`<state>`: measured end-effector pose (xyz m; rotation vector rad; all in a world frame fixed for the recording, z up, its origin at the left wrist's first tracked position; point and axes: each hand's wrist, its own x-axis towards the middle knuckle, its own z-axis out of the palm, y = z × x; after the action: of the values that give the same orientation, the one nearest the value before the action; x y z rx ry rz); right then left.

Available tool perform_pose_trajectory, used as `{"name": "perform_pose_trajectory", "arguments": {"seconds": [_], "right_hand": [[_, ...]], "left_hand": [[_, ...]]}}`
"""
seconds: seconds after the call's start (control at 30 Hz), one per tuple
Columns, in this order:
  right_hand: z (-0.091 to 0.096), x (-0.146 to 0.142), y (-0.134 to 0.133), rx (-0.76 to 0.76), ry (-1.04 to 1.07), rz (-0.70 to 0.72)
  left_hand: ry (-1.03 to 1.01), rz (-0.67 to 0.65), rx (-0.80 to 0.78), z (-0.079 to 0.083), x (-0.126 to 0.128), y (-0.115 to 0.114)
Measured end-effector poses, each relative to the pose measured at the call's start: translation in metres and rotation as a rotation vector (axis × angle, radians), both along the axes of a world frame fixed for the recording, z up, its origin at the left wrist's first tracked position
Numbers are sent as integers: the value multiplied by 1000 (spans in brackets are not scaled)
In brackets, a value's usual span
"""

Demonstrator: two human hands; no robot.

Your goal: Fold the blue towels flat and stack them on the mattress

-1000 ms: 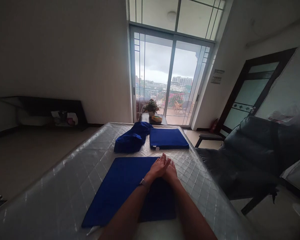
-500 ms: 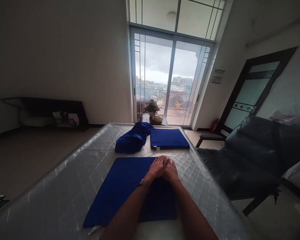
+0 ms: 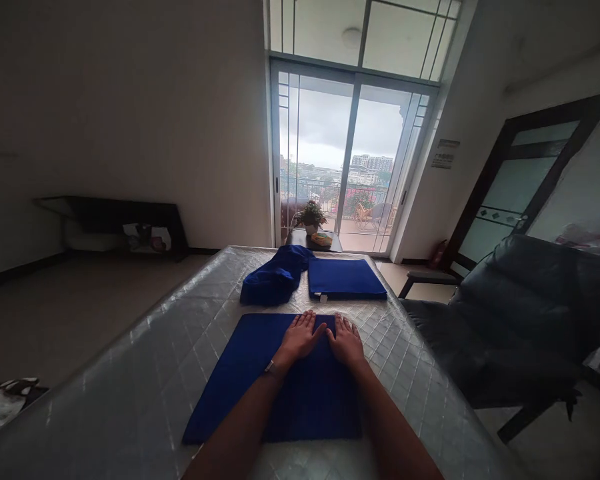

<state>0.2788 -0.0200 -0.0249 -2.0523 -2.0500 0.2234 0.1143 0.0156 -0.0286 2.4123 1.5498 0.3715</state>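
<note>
A dark blue folded cloth lies flat in front of me on a plastic-covered mattress. My left hand rests flat on its far part, fingers stretched out and pointing away from me. Close beside it, my right hand lies on the cloth's far right corner, also flat with fingers extended. The two thumbs nearly meet. Beyond my hands sits a neatly folded blue cloth with a white tag at its near edge. To its left is a crumpled blue cloth.
A black armchair stands along the mattress's right side. Past the far end, a small table holds a potted plant before a sliding glass door. Along the left wall is a dark low frame.
My hands have moved apart, the left one sliding leftward off the right. Both now lie flat side by side on the cloth. The whole view has shifted slightly.
</note>
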Motion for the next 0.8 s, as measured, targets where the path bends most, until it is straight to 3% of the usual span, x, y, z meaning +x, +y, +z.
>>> {"name": "perform_pose_trajectory", "arguments": {"seconds": [0.6, 0.8], "right_hand": [[1, 0, 0, -39, -16, -11], [4, -1, -1, -49, -55, -15]], "left_hand": [[143, 184, -4, 2, -126, 5], [162, 233, 11, 3, -154, 5]]}}
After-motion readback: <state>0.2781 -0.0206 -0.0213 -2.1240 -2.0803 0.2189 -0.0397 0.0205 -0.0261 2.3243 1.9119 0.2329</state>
